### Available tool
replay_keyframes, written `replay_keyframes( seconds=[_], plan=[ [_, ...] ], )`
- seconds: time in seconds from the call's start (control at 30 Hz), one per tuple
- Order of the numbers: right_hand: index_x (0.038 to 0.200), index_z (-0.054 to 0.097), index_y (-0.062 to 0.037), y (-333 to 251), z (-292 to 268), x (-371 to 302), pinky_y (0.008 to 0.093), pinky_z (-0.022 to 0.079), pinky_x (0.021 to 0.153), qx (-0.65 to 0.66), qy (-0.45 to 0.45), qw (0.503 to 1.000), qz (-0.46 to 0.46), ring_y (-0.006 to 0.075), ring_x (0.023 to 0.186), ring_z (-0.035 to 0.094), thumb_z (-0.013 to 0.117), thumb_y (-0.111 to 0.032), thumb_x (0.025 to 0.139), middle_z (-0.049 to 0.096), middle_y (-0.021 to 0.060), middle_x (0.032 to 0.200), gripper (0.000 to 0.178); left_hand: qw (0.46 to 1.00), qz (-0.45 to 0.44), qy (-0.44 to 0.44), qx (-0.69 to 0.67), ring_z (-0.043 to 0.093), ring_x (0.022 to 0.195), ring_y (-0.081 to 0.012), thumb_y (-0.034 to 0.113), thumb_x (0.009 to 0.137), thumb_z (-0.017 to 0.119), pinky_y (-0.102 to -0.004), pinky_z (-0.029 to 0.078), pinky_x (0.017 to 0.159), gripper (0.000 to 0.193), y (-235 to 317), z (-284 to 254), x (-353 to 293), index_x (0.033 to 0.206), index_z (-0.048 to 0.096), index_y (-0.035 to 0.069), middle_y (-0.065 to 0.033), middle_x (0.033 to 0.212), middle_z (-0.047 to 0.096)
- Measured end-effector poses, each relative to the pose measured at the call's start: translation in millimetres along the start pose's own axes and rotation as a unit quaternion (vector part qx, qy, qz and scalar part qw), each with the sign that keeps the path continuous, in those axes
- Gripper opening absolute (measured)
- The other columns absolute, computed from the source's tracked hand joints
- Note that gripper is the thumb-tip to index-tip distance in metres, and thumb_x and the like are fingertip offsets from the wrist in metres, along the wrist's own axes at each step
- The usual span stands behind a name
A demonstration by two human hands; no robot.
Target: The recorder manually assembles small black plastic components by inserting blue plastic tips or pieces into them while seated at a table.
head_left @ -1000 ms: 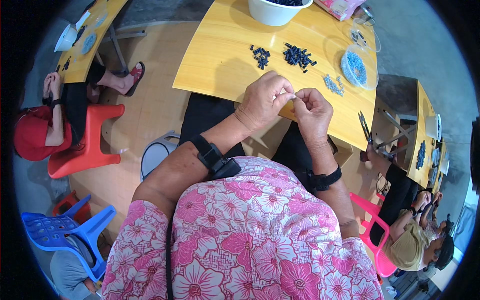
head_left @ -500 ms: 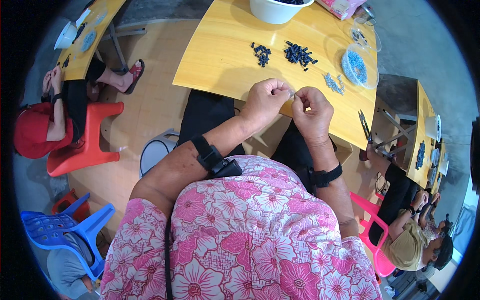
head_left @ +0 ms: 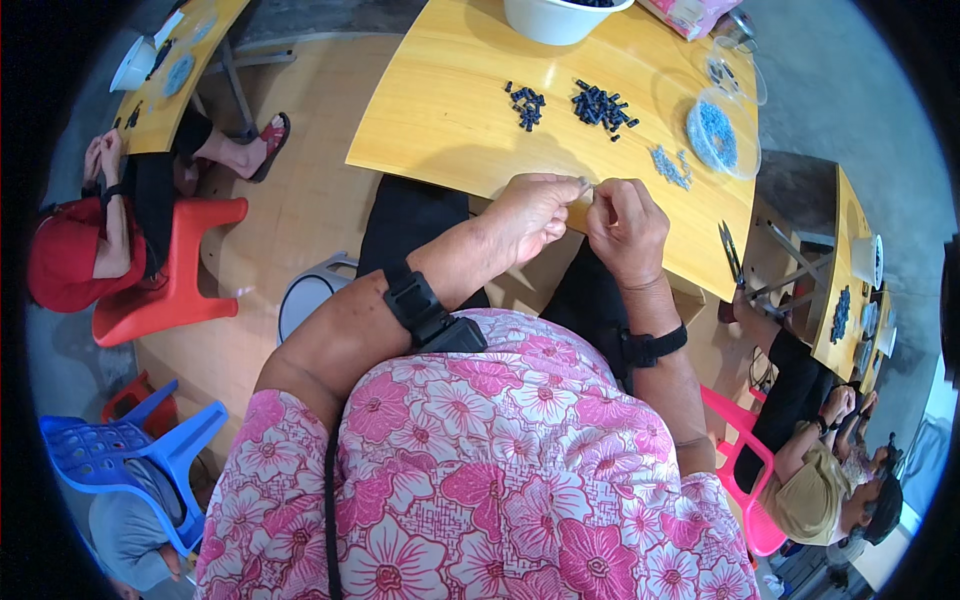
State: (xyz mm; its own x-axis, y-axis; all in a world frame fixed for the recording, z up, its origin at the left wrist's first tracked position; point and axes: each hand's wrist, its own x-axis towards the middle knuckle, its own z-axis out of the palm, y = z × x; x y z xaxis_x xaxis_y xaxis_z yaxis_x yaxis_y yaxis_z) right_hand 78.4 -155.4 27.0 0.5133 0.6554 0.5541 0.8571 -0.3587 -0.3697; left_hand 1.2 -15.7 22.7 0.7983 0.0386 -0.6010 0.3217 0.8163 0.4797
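Observation:
Close together at the near edge of the wooden table (head_left: 440, 120), both my hands pinch at something tiny. My left hand (head_left: 535, 213) has thumb and forefinger pressed together with a small greyish piece at their tips; its kind is too small to make out. Just to its right, my right hand (head_left: 628, 228) is closed, its fingertips meeting the left ones. Beyond them lie a small pile of black cylindrical parts (head_left: 527, 107) and a larger pile of similar black parts (head_left: 598, 107). Small clear-grey pieces (head_left: 670, 168) are scattered farther right.
A clear round tub (head_left: 712, 137) holds small blue pieces. Behind stands a white basin (head_left: 560, 25) of black parts beside a pink bag (head_left: 690, 12). Black scissors (head_left: 731, 250) lie at the right edge. Other people sit at tables on both sides, near a red stool (head_left: 170, 265).
My left hand has turned, its fingers now stretched more to the right and its wrist lower. My right hand has rolled slightly, its fingers curling more. The fingertips stay close together.

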Motion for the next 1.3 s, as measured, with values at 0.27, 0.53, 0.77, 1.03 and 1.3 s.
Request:
replay_keyframes(
  seconds=[0.27, 0.53, 0.77, 1.03, 1.3],
  plan=[
    [0.083, 0.059, -0.0069, 11.7, 6.3, -2.2, 0.0375, 0.051, 0.055, 0.034, 0.007, 0.998, 0.051, 0.0311, 0.062, 0.061, 0.069, -0.005, 0.073, 0.059, 0.0117, 0.072, 0.013, 0.964, 0.162, 0.033, 0.21, 0.046, 0.059, -0.0024, 0.019, 0.092, 0.066, -0.0199, 0.034, 0.049, 0.015, -8.1, 0.7, 22.2, 0.087, 0.065, 0.005, 0.004, 0.071, 0.055],
    [0.076, 0.065, -0.0027, 15.4, 7.6, -3.7, 0.0282, 0.051, 0.058, 0.182, -0.011, 0.941, 0.287, 0.0151, 0.057, 0.061, 0.067, -0.006, 0.077, 0.064, 0.0078, 0.065, 0.004, 0.866, 0.324, 0.075, 0.372, 0.047, 0.064, -0.005, 0.016, 0.091, 0.065, -0.0244, 0.042, 0.058, 0.017, -2.1, -0.7, 18.9, 0.097, 0.067, 0.001, 0.0034, 0.071, 0.055],
    [0.078, 0.066, -0.0004, 14.8, 4.8, -1.1, 0.0262, 0.049, 0.058, 0.206, -0.027, 0.923, 0.324, 0.0093, 0.059, 0.058, 0.068, -0.006, 0.077, 0.063, 0.0043, 0.063, 0.006, 0.726, 0.462, 0.04, 0.508, 0.05, 0.06, -0.0138, 0.003, 0.075, 0.072, -0.0283, 0.043, 0.057, 0.022, 4.3, -6.2, 20.4, 0.095, 0.075, 0.011, -0.0037, 0.068, 0.048],
    [0.076, 0.067, -0.0002, 11.5, 4.6, -0.7, 0.0266, 0.048, 0.057, 0.226, -0.037, 0.915, 0.332, 0.0091, 0.057, 0.055, 0.069, -0.007, 0.076, 0.061, 0.0041, 0.061, 0.007, 0.666, 0.519, 0.034, 0.536, 0.057, 0.066, -0.0231, 0.005, 0.072, 0.075, -0.0339, 0.047, 0.06, 0.018, 6.1, -9.7, 18.4, 0.089, 0.075, 0.012, -0.0075, 0.075, 0.055],
    [0.072, 0.065, -0.0015, 4.4, 3.5, 2.4, 0.0301, 0.049, 0.056, 0.164, -0.04, 0.94, 0.298, 0.0145, 0.055, 0.058, 0.069, -0.008, 0.076, 0.061, 0.0095, 0.061, 0.008, 0.617, 0.542, 0.025, 0.57, 0.063, 0.074, -0.0281, 0.012, 0.077, 0.072, -0.038, 0.052, 0.064, 0.004, 7.5, -8.6, 15.6, 0.081, 0.071, 0.011, -0.0081, 0.08, 0.057]
  ],
)
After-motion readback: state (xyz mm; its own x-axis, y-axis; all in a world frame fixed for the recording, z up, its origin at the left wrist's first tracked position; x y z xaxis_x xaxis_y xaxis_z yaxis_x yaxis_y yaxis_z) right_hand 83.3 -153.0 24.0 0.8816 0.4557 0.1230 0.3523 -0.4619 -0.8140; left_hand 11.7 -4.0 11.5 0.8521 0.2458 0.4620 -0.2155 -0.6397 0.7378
